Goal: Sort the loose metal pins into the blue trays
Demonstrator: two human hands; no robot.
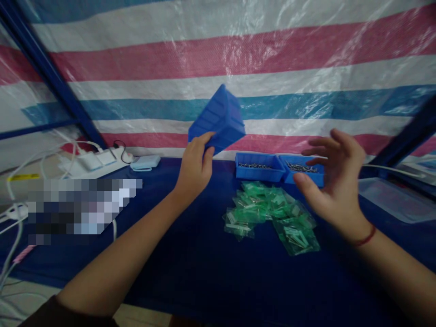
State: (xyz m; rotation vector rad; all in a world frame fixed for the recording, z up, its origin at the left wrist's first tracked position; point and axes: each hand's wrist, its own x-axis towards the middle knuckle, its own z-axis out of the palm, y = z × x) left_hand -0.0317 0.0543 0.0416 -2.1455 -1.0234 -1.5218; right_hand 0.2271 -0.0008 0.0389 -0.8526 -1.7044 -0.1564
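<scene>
My left hand [195,164] grips a blue plastic bin [218,119] by its lower edge and holds it tilted up in the air, above the dark blue table [190,268]. My right hand [332,175] hovers open at the right, fingers spread, holding nothing. It is just in front of two blue trays [260,167] of small metal parts. A heap of small green plastic bags [270,213] lies on the table between my hands, below the raised bin.
A white power strip [93,162] with cables and a pale blue device [145,162] lie at the back left. A clear plastic container [391,197] sits at the right. A striped tarp hangs behind; blue frame posts stand at both sides.
</scene>
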